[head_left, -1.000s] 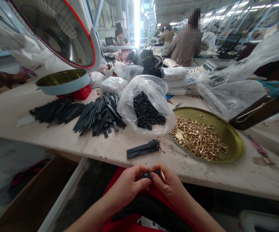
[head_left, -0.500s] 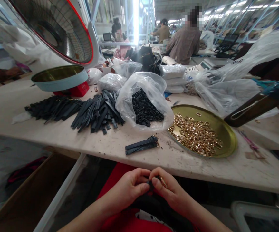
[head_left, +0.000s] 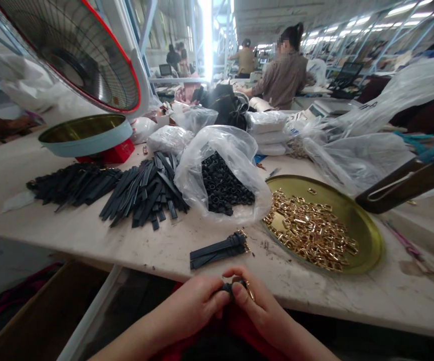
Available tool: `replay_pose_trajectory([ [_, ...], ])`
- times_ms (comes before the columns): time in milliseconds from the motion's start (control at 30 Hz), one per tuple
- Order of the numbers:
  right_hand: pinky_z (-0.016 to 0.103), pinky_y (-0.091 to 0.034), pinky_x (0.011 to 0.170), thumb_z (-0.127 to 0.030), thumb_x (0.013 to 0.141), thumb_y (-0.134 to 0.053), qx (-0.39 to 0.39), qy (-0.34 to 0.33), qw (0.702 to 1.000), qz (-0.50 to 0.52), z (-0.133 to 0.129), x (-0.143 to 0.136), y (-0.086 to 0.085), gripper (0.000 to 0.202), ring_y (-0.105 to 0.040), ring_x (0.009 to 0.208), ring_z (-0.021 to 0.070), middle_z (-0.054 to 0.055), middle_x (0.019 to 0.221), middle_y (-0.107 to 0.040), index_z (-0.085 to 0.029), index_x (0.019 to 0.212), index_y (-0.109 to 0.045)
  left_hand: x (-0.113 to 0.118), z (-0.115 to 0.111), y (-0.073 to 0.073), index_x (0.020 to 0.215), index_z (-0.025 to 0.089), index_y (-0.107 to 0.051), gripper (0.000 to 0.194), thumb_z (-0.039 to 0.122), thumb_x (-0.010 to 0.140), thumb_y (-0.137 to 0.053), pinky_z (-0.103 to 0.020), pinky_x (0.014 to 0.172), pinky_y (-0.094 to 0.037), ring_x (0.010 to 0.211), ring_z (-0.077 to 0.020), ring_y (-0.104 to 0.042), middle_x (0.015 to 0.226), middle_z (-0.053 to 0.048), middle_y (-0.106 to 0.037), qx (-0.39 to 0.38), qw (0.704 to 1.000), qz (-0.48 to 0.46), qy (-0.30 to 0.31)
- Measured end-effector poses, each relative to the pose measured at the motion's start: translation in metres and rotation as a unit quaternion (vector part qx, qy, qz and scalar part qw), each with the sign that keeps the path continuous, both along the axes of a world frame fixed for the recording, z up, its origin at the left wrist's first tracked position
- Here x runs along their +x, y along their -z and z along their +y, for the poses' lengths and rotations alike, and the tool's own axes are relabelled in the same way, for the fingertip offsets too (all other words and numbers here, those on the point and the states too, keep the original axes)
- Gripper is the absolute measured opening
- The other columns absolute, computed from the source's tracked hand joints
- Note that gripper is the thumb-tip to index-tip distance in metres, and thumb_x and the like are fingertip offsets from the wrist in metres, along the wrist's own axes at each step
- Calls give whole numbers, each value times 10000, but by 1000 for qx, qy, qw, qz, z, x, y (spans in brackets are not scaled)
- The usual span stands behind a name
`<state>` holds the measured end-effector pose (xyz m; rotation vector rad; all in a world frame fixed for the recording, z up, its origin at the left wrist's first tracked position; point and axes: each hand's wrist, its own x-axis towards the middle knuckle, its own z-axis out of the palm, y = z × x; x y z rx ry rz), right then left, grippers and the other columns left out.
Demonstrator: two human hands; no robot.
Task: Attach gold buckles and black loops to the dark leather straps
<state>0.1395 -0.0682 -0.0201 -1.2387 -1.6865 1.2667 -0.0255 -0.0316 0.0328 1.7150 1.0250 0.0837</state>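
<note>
My left hand and my right hand meet just in front of the table edge. Both are closed, pinching a small black strap, mostly covered by my fingers. A gold buckle pokes out by my right fingers at the strap's end. Right behind my hands lies a short stack of black straps with gold buckles. To the right, a round gold-coloured tray holds many loose gold buckles. Small black loops fill an open clear plastic bag.
Two piles of black straps, one in the middle and one farther left, lie on the table. A blue round pan rests on a red base beneath a fan heater. Pink-handled scissors lie at right. People work behind.
My view has tipped, so the table sits lower in the picture. My hands are closer to the table edge, and more of the black strap shows between them.
</note>
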Motion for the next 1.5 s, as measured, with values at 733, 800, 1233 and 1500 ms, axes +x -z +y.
replay_pose_trajectory([
  [733, 415, -453, 780, -297, 823, -504, 268, 82, 886, -369, 97, 6, 45, 203, -579, 905, 266, 113, 1013, -636, -218, 938, -652, -73, 187, 32, 1028, 147, -589, 313, 69, 836, -354, -394, 864, -385, 983, -247, -517, 1115, -144, -546, 449, 845, 240, -166],
  [800, 448, -451, 788, -336, 815, -518, 256, 89, 893, -360, 96, 9, 42, 228, -580, 915, 286, 118, 1022, -640, -223, 960, -651, -79, 207, 31, 973, 158, -615, 292, 57, 815, -392, -393, 874, -375, 978, -249, -524, 1089, -137, -567, 445, 849, 235, -158],
  [1233, 242, -361, 464, -571, 808, -411, -109, 90, 975, 170, 59, -4, -28, 437, -449, 467, 119, -40, 534, -480, -180, 950, -547, -46, 1, -12, 1041, 251, -654, 297, 159, 819, -480, -289, 894, -422, 1028, -206, -577, 1164, -103, -604, 318, 942, -110, -8],
  [1500, 177, -197, 383, -465, 678, -618, -163, 134, 944, 255, 40, -14, -40, 329, -281, 384, 43, -98, 475, -366, -176, 734, -470, -9, -31, -2, 1074, 181, -542, 286, 313, 819, -529, -263, 698, -498, 826, -169, -639, 965, -90, -656, -207, 889, -303, -273],
])
